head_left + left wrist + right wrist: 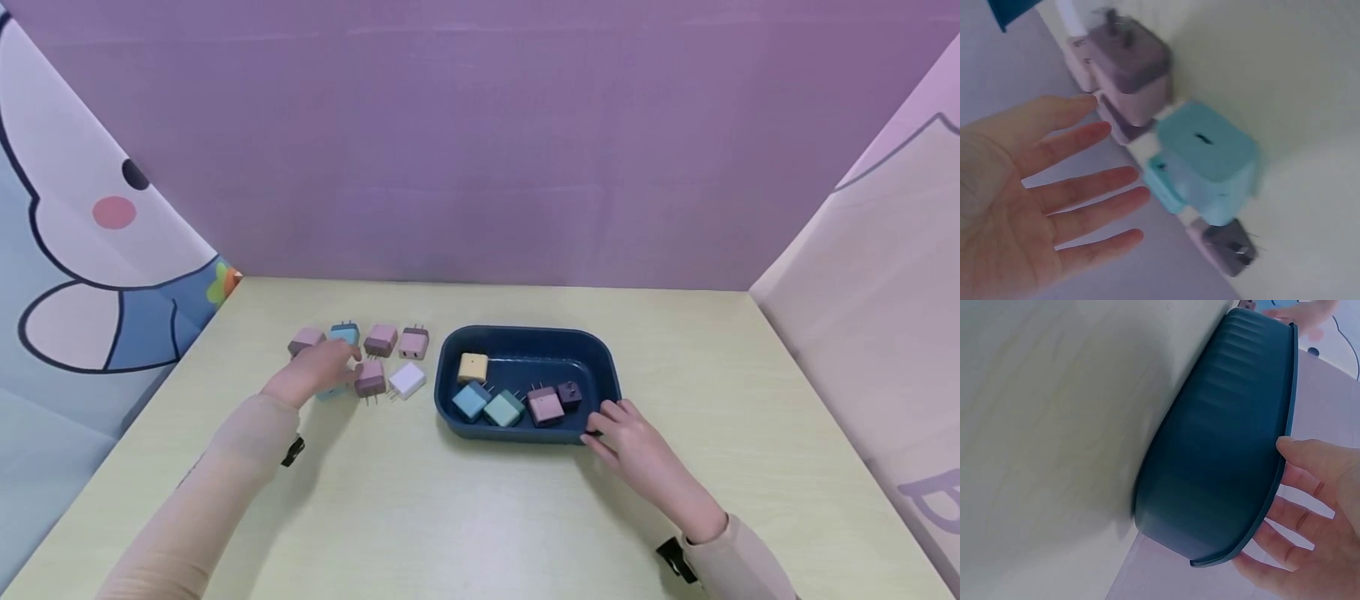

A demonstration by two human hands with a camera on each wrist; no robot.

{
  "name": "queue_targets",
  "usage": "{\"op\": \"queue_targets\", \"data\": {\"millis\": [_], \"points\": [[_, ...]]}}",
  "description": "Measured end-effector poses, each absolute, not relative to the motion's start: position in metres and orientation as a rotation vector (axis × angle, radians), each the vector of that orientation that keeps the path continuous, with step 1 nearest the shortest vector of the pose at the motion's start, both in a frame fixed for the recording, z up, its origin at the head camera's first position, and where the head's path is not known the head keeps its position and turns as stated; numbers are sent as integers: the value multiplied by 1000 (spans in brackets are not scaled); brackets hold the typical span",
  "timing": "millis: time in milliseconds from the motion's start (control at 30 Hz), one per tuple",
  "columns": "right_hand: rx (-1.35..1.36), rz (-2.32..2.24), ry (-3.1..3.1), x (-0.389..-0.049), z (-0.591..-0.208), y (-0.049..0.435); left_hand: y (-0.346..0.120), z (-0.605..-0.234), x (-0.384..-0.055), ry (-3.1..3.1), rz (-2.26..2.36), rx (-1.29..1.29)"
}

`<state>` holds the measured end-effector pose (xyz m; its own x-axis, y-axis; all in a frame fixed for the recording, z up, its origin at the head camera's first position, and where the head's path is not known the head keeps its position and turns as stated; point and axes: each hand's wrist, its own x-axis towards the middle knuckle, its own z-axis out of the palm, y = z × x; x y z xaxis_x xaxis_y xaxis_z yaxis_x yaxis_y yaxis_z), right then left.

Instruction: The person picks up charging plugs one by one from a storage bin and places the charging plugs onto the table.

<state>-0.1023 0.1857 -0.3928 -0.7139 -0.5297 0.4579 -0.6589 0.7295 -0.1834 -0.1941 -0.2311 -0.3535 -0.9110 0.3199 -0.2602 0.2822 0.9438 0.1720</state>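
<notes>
presumably for steadiness, the dark blue tray point(487, 432) is being pinched at its near right corner by the right hand point(641, 450), five chargers point(503, 409) being held inside, while loose chargers point(370, 378) to its left are being hovered over by the spread, empty left hand point(318, 368).

One tray point(528, 372) stands on one table point(480, 517). Inside the tray are five plug adapters: one yellow adapter point(472, 367), one blue adapter point(471, 402), one green adapter point(503, 409), one pink-and-mauve adapter point(545, 407) and one dark purple adapter point(570, 395). Left of the tray are seven: four pink-and-mauve adapters point(370, 378), two light blue adapters point(344, 334), one white adapter point(407, 381). Two hands: one left of the tray point(318, 370), one at its right end point(637, 447).
</notes>
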Motion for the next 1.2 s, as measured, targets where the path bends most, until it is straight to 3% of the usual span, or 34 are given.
{"op": "queue_targets", "data": {"millis": [500, 1200], "points": [[919, 472, -2550, -103, -392, 185, -189, -328, -191, 2869, 234, 656], [893, 479, -2572, -102, -392, 184, -129, -308, -195, 2820, 177, 730]]}}
